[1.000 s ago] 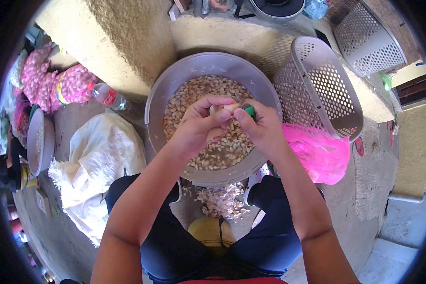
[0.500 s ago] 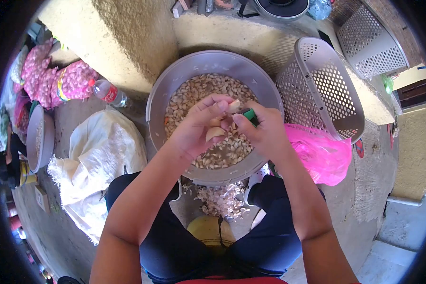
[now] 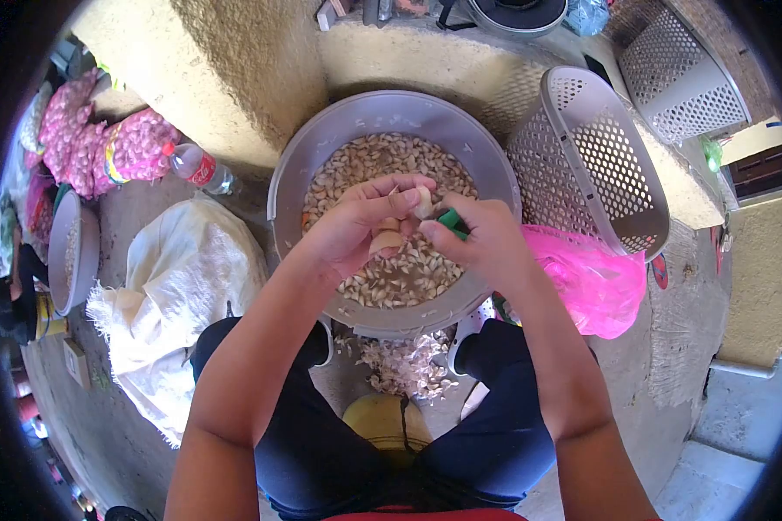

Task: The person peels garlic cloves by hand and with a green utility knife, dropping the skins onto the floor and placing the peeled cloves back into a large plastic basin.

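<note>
My left hand (image 3: pixel 356 227) is closed around garlic, pinching one pale garlic clove (image 3: pixel 423 204) between thumb and fingertips. More garlic cloves (image 3: pixel 386 241) sit in the curl of its lower fingers. My right hand (image 3: pixel 487 233) grips a small green-handled knife (image 3: pixel 453 223), held close against the pinched clove; its blade is mostly hidden by the fingers. Both hands hover over a large grey basin (image 3: pixel 347 122), in which many garlic cloves (image 3: pixel 400 282) lie in cloudy water.
Garlic skins (image 3: pixel 408 365) litter the floor between my feet. A white sack (image 3: pixel 187 260) lies left, a pink plastic bag (image 3: pixel 582 282) right. A perforated basket (image 3: pixel 573 165) leans beside the basin. Behind the sack stand a cola bottle (image 3: pixel 202 169) and pink net bags of garlic (image 3: pixel 139 152).
Both hands have shifted slightly left, and the pinched clove has turned more upright between the left fingertips. The knife stays in my right hand, close to the clove.
</note>
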The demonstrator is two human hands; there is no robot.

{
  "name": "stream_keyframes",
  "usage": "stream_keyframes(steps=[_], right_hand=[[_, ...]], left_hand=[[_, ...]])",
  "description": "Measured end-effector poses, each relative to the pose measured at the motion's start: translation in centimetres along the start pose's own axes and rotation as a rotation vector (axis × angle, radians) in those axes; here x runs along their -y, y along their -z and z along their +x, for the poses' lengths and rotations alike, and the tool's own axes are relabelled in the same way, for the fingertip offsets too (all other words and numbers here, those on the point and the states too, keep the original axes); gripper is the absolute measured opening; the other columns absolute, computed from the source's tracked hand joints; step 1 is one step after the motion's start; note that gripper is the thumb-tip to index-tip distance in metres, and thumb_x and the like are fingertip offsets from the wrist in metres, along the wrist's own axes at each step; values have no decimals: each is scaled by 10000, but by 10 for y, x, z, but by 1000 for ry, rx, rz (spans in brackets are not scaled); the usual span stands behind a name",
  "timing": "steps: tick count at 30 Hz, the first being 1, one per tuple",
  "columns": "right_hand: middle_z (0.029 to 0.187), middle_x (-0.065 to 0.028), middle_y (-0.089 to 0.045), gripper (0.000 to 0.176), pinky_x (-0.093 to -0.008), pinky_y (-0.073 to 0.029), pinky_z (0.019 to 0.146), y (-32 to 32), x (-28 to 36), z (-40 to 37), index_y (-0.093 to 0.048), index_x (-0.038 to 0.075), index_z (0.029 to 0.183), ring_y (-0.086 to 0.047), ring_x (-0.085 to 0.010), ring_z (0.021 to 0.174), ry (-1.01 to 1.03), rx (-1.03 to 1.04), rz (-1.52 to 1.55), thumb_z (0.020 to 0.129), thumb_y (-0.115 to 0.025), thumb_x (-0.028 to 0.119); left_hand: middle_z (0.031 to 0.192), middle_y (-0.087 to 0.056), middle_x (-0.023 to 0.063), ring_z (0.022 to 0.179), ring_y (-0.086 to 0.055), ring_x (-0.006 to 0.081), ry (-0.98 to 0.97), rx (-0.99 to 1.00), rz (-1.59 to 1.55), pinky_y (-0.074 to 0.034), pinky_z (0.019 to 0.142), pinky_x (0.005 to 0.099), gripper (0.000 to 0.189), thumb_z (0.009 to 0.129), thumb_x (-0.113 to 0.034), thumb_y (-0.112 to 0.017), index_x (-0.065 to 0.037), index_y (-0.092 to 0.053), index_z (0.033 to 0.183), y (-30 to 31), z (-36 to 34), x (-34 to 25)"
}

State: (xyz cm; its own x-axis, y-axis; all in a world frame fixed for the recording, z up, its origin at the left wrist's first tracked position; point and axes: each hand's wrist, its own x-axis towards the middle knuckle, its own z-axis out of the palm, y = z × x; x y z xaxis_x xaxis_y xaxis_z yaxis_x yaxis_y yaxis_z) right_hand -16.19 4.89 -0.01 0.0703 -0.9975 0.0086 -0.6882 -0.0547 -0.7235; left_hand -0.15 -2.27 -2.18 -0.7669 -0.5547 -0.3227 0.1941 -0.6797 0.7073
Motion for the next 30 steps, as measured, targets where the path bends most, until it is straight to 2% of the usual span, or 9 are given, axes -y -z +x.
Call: stream_keyframes(steps=[5,8,11,14,17,20,23,26,30], right_hand=[[654,-175,-559,365,-388,-432,567,-9,1,-1,-506,30,727,-556,-347,642,85,81,-85,746,-571,389],[625,-167,-543,357,-383,-428,567,-7,-3,0,-517,27,760,-554,-322,601,-17,36,-28,752,-578,378],[599,-97,-545,319,-330,-422,506,-8,-13,3,-549,35,821,-534,-206,519,-72,-172,187,763,-599,345],[612,-15,-542,288,-249,-393,445,-5,-20,9,-575,46,903,-477,-81,500,-268,-198,651,773,-614,299],[641,21,-543,264,-196,-360,412,-8,-14,11,-583,48,944,-456,-32,494,-295,-198,711,764,-633,235],[637,16,-542,254,-196,-362,411,-11,-4,8,-587,44,950,-452,-33,486,-280,-220,587,751,-646,189],[639,13,-553,222,-205,-381,443,-10,-2,7,-601,39,921,-471,-43,513,-305,-219,589,736,-655,150],[635,-6,-560,167,-222,-394,483,-18,-13,7,-607,27,853,-478,-55,536,-193,-319,549,738,-646,142],[606,-55,-534,135,-254,-394,509,-17,-11,6,-578,2,758,-469,-92,536,-153,-322,448,719,-637,117]], left_hand=[[832,-547,16,619,-488,64,-99,-30,-50,-380,414,164,321,822,-203,-542,-47,-482,1096,9,5,-4],[906,-537,27,637,-476,69,-154,-22,-65,-384,418,168,363,822,-202,-540,-39,-453,1134,8,4,-9],[949,-528,34,646,-471,72,-143,28,-55,-385,419,171,388,821,-189,-541,-37,-433,1162,7,1,-11],[957,-529,35,646,-478,71,-147,49,-38,-384,416,173,394,822,-177,-543,-42,-428,1174,8,3,-9],[968,-531,34,650,-490,66,-153,46,-31,-384,414,174,390,823,-169,-546,-48,-432,1176,8,5,-6],[948,-543,28,656,-495,58,-157,23,-35,-392,434,174,365,826,-155,-544,-53,-451,1164,6,5,-3],[902,-558,18,661,-485,49,-138,7,-35,-403,469,176,325,836,-132,-536,-61,-478,1147,2,5,-1],[862,-551,10,654,-482,45,-123,-22,-20,-397,465,175,313,836,-136,-538,-61,-490,1135,0,5,0],[809,-536,-2,642,-480,41,-97,-24,18,-386,454,172,303,837,-143,-538,-53,-501,1125,1,4,-1]])
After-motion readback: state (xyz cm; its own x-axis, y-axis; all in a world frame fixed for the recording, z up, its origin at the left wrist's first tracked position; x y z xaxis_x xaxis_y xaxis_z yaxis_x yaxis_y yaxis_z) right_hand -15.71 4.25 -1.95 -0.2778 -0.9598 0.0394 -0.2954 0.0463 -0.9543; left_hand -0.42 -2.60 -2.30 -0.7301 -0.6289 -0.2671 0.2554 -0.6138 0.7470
